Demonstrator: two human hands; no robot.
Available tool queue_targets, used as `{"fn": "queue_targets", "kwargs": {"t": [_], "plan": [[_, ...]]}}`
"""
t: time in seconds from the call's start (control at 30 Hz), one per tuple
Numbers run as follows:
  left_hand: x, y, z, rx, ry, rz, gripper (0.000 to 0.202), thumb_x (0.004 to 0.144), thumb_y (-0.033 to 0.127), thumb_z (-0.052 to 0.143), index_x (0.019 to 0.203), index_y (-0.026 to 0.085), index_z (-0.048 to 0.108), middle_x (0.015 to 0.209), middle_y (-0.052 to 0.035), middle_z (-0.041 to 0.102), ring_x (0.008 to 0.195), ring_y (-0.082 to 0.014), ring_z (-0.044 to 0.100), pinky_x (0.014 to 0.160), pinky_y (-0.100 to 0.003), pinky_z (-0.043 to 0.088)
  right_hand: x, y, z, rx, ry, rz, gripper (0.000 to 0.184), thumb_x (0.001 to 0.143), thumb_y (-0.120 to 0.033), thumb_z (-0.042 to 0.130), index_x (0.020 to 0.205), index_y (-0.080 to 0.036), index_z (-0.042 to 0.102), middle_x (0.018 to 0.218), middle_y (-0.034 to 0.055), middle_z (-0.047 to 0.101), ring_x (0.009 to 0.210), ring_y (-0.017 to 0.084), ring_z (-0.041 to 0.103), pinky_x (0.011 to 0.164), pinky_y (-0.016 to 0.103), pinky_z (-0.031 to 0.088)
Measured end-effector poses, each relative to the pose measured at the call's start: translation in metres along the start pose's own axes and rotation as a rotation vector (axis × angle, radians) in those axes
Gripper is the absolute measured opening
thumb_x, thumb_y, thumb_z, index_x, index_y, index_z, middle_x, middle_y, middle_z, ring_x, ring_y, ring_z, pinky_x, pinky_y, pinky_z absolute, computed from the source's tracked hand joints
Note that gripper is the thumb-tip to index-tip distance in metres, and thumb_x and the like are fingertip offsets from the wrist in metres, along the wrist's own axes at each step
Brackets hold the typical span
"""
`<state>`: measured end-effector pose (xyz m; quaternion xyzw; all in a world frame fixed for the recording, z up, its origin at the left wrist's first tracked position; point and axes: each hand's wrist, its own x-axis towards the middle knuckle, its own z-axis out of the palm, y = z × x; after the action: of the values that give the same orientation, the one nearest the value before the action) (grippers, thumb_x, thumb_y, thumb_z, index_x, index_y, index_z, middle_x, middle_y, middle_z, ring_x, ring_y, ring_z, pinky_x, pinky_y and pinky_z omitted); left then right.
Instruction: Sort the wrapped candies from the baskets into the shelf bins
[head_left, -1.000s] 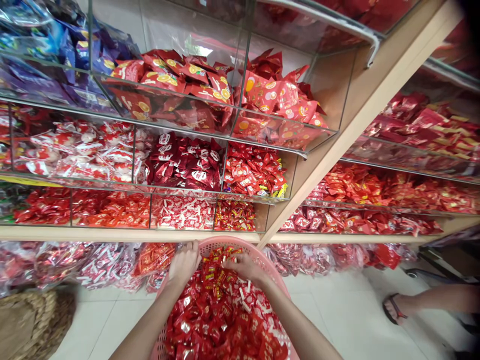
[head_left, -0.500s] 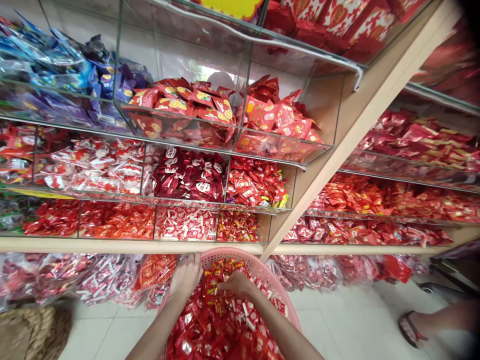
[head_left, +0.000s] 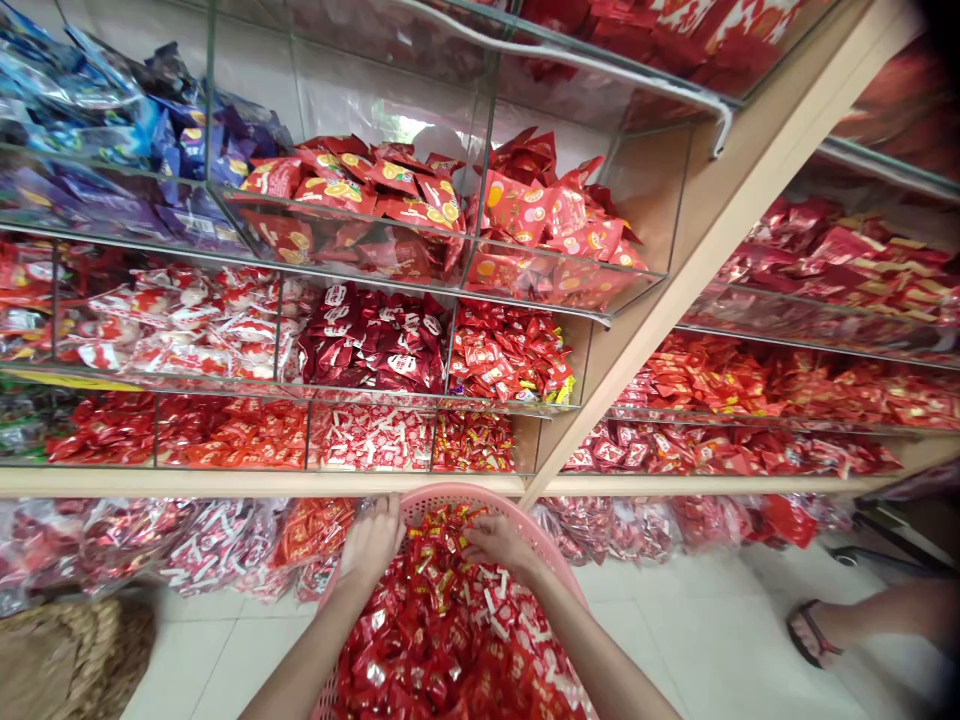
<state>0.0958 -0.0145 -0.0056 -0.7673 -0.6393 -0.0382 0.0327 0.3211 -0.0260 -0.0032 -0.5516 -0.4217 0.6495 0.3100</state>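
Observation:
A pink perforated plastic basket [head_left: 551, 545] stands in front of me, heaped with small wrapped candies [head_left: 405, 640], mostly red, some red-and-white on the right side. My left hand [head_left: 375, 540] is closed over the basket's far left rim. Inside the far part of the basket, my right hand [head_left: 496, 543] has its fingers bent round some red-and-gold wrapped candies [head_left: 439, 560]. Its fingertips touch the heap, and how many pieces lie in them is hidden.
Beyond the basket rise shelves with clear candy bins [head_left: 375, 440], split by a slanting wooden post [head_left: 637, 350]. Bagged candies [head_left: 217, 545] line the floor beneath. A woven basket [head_left: 82, 650] is at lower left. Another person's sandalled foot [head_left: 817, 635] stands at right.
My right hand has shifted right and slightly away from me over the candies, exposing more red-and-gold pieces. My left hand stays on the rim. The view has moved slightly.

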Motion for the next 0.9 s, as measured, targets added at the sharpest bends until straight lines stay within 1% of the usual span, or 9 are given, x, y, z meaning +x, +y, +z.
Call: {"fn": "queue_targets", "kwargs": {"t": [0.23, 0.33, 0.43, 0.5, 0.57, 0.67, 0.77, 0.83, 0.9], "plan": [[-0.001, 0.001, -0.005, 0.003, -0.024, 0.009, 0.038, 0.089, 0.022, 0.028, 0.120, 0.011, 0.046, 0.097, -0.0152, 0.061, 0.078, -0.0238, 0.062, 0.063, -0.033, 0.049, 0.004, 0.019, 0.022, -0.097, 0.123, -0.003, 0.038, 0.055, -0.049, 0.072, 0.062, -0.021, 0.048, 0.048, -0.0049, 0.056, 0.053, 0.017, 0.062, 0.050, 0.026, 0.046], [0.001, -0.001, -0.006, -0.037, -0.050, -0.001, 0.038, 0.089, 0.022, 0.028, 0.121, 0.011, 0.045, 0.103, -0.0163, 0.061, 0.081, -0.0236, 0.063, 0.064, -0.033, 0.048, 0.005, 0.017, 0.025, -0.256, 0.191, -0.050, 0.037, 0.061, -0.052, 0.066, 0.062, -0.021, 0.047, 0.042, -0.0050, 0.052, 0.043, 0.016, 0.057, 0.042, 0.023, 0.039], [0.004, -0.005, -0.010, -0.149, -0.111, -0.014, 0.040, 0.089, 0.027, 0.030, 0.123, 0.014, 0.045, 0.112, -0.0160, 0.061, 0.088, -0.0236, 0.063, 0.071, -0.034, 0.049, 0.005, 0.003, 0.016, -0.522, 0.385, -0.259, 0.039, 0.071, -0.051, 0.057, 0.051, -0.020, 0.042, 0.039, -0.0046, 0.045, 0.040, 0.012, 0.047, 0.041, 0.022, 0.029], [0.003, -0.008, -0.014, -0.230, -0.149, -0.013, 0.043, 0.088, 0.029, 0.032, 0.128, 0.015, 0.042, 0.119, -0.0155, 0.058, 0.098, -0.0232, 0.061, 0.080, -0.034, 0.047, 0.005, -0.014, 0.005, -0.609, 0.482, -0.408, 0.041, 0.075, -0.049, 0.052, 0.050, -0.019, 0.042, 0.043, -0.0032, 0.046, 0.043, 0.011, 0.044, 0.043, 0.022, 0.028], [-0.001, -0.012, -0.019, -0.275, -0.187, -0.023, 0.048, 0.088, 0.028, 0.033, 0.134, 0.016, 0.036, 0.125, -0.0151, 0.055, 0.104, -0.0234, 0.059, 0.084, -0.035, 0.046, 0.009, -0.033, -0.009, -0.632, 0.544, -0.504, 0.037, 0.079, -0.047, 0.048, 0.056, -0.018, 0.049, 0.049, -0.0021, 0.050, 0.046, 0.011, 0.044, 0.046, 0.022, 0.029], [-0.015, -0.016, -0.025, -0.276, -0.242, -0.083, 0.053, 0.088, 0.028, 0.031, 0.140, 0.019, 0.024, 0.128, -0.0153, 0.052, 0.096, -0.0241, 0.063, 0.078, -0.036, 0.048, 0.024, -0.061, -0.025, -0.734, 0.623, -0.551, 0.027, 0.083, -0.040, 0.046, 0.072, -0.018, 0.056, 0.061, 0.0005, 0.058, 0.055, 0.013, 0.052, 0.053, 0.023, 0.036], [-0.032, -0.018, -0.026, -0.253, -0.225, -0.135, 0.053, 0.089, 0.028, 0.029, 0.141, 0.018, 0.023, 0.132, -0.0170, 0.049, 0.096, -0.0248, 0.063, 0.077, -0.037, 0.048, 0.047, -0.083, -0.032, -0.942, 0.650, -0.410, 0.027, 0.079, -0.042, 0.052, 0.087, -0.017, 0.059, 0.086, 0.0103, 0.065, 0.077, 0.020, 0.060, 0.066, 0.029, 0.042], [-0.039, -0.018, -0.025, -0.245, -0.188, -0.143, 0.053, 0.089, 0.028, 0.028, 0.141, 0.016, 0.025, 0.133, -0.0182, 0.047, 0.104, -0.0258, 0.059, 0.079, -0.037, 0.047, 0.064, -0.094, -0.032, -1.032, 0.592, -0.185, 0.045, 0.071, -0.050, 0.061, 0.099, -0.015, 0.058, 0.105, 0.0180, 0.061, 0.093, 0.028, 0.059, 0.073, 0.036, 0.044], [-0.043, -0.019, -0.023, -0.246, -0.162, -0.146, 0.052, 0.089, 0.028, 0.028, 0.140, 0.015, 0.026, 0.132, -0.0183, 0.047, 0.108, -0.0260, 0.056, 0.080, -0.037, 0.047, 0.078, -0.101, -0.031, -1.037, 0.500, 0.019, 0.065, 0.060, -0.056, 0.069, 0.109, -0.015, 0.055, 0.118, 0.0219, 0.055, 0.104, 0.034, 0.055, 0.077, 0.041, 0.044]]}}
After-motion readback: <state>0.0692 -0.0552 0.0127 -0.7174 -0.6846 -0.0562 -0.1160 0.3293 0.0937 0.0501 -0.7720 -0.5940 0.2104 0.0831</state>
